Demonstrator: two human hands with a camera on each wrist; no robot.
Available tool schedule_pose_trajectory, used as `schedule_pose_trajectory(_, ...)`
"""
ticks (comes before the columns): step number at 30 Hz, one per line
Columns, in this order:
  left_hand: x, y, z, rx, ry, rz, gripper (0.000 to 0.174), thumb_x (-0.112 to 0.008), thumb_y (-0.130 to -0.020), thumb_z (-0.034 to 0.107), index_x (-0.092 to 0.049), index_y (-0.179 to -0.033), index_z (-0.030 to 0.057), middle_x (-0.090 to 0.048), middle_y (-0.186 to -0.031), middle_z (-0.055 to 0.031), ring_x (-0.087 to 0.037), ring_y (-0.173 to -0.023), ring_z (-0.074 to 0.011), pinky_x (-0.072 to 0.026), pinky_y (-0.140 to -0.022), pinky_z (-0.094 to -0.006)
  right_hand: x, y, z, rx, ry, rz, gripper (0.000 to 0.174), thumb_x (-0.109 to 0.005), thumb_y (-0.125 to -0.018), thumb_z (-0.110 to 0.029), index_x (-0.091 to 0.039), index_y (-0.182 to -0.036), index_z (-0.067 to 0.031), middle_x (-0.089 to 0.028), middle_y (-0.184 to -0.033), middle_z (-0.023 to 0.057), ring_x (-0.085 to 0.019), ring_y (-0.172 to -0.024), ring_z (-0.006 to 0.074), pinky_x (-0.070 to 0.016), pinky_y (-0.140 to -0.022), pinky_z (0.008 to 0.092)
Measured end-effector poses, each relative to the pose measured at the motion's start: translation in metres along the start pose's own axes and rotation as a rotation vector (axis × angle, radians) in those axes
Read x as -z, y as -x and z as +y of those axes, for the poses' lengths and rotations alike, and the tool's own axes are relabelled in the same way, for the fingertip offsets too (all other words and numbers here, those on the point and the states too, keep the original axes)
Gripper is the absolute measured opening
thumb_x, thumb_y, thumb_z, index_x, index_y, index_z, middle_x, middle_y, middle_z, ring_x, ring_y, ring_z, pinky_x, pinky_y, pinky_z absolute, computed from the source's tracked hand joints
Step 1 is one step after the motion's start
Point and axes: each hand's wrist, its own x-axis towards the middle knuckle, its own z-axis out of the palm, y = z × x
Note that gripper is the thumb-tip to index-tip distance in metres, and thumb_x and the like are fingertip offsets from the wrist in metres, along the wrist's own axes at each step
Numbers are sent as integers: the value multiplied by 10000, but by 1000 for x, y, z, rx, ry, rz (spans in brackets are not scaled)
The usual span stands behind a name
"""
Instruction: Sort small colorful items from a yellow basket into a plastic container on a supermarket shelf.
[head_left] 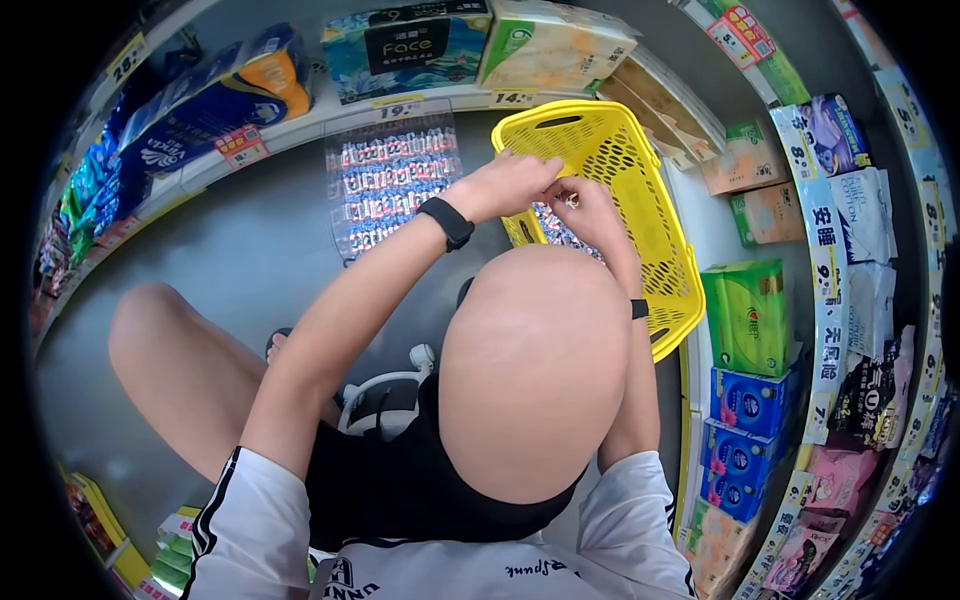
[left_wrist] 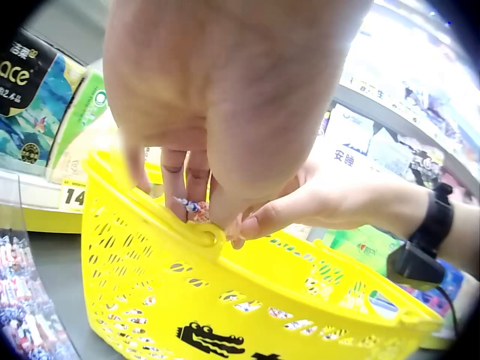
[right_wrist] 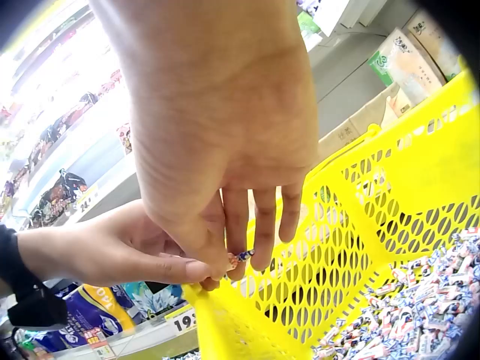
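Observation:
Both hands meet over the near rim of a yellow plastic shopping basket [head_left: 668, 235]. My left hand [head_left: 515, 185] pinches a small wrapped candy [left_wrist: 198, 211] with a blue-and-white twisted end. Close beside it, my right hand [head_left: 592, 212] pinches a wrapped candy [right_wrist: 240, 259] between thumb and fingers. The two thumbs nearly meet in the right wrist view. Many loose wrapped candies [right_wrist: 427, 315] in white, blue and red cover the basket's bottom. On the floor to the left, a clear plastic container [head_left: 335, 215] holds similar candies laid in rows.
Shelves with tissue packs [head_left: 405, 50] curve behind the basket. More shelves on the right carry green tissue packs [head_left: 745, 315] and blue packs [head_left: 740, 465]. My bent knee [head_left: 535, 370] rises right before the basket. A white stool part [head_left: 385, 385] shows between the legs.

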Motion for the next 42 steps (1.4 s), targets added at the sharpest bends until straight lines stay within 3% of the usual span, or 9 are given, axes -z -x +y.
schedule_pose_trajectory(1,3,6,-4,-37,61,81,194,-637,-866,0,-512,-1008,44,-704,-924,-151,-683,-963,-395,-498,-792,-506,-4,-4,-2,22,14,12,180,-699,-844,-72,-764,-995,1,-771,-929,134,-729,-878,263,-553,-851,372)
schedule_pose_trajectory(12,17,38,-26,-107,73,470,143,-681,-880,64,-585,-980,30,-694,-948,-162,-673,-932,-399,-515,-771,-497,-7,-31,-45,212,54,63,161,-674,-835,-31,-757,-972,-10,-757,-973,156,-731,-944,321,-555,-867,390)
schedule_pose_trajectory(19,29,69,-49,86,160,510,185,-670,-911,70,-611,-1083,39,-690,-990,-169,-667,-960,-392,-534,-775,-474,-32,-60,-71,303,94,63,167,-659,-837,-31,-766,-965,-14,-727,-1127,187,-696,-1032,373,-545,-916,424)
schedule_pose_trajectory(21,29,76,-60,168,249,670,218,-669,-911,54,-615,-1120,25,-686,-1022,-176,-674,-951,-384,-540,-791,-462,-44,-73,-77,319,99,64,161,-661,-833,-28,-760,-959,-12,-695,-1199,177,-668,-1088,374,-536,-934,431)
schedule_pose_trajectory(23,27,83,-75,214,301,695,258,-679,-908,52,-630,-1160,26,-683,-1044,-178,-679,-946,-371,-546,-809,-447,-58,-87,-83,450,275,204,182,-671,-844,-43,-766,-1000,-43,-701,-1170,149,-698,-1021,337,-556,-854,416)
schedule_pose_trajectory(27,21,101,-100,401,216,790,293,-710,-896,90,-672,-1176,9,-678,-1042,-194,-679,-956,-365,-543,-825,-452,-90,-114,-101,320,225,216,200,-671,-833,-37,-750,-1016,-25,-713,-1057,173,-702,-950,356,-561,-861,413)
schedule_pose_trajectory(28,16,105,-107,491,202,820,304,-717,-890,99,-683,-1174,-5,-674,-1047,-209,-678,-962,-373,-541,-831,-459,-99,-127,-102,264,203,122,187,-674,-863,-95,-748,-1019,-23,-719,-1014,247,-688,-980,425,-551,-875,493)
schedule_pose_trajectory(35,-5,125,-130,848,215,946,304,-733,-879,133,-724,-1143,-17,-663,-1016,-228,-667,-948,-415,-528,-848,-484,-170,-167,-98,72,132,-67,301,-668,-913,-244,-762,-1099,-27,-735,-973,256,-704,-976,433,-558,-905,484)
schedule_pose_trajectory(42,-20,130,-145,976,310,994,276,-664,-895,44,-701,-1149,-59,-631,-1063,-281,-644,-1000,-467,-519,-851,-520,-221,-200,-95,-105,-205,-127,275,-730,-877,-217,-783,-1050,-9,-776,-905,181,-774,-862,263,-594,-791,360)
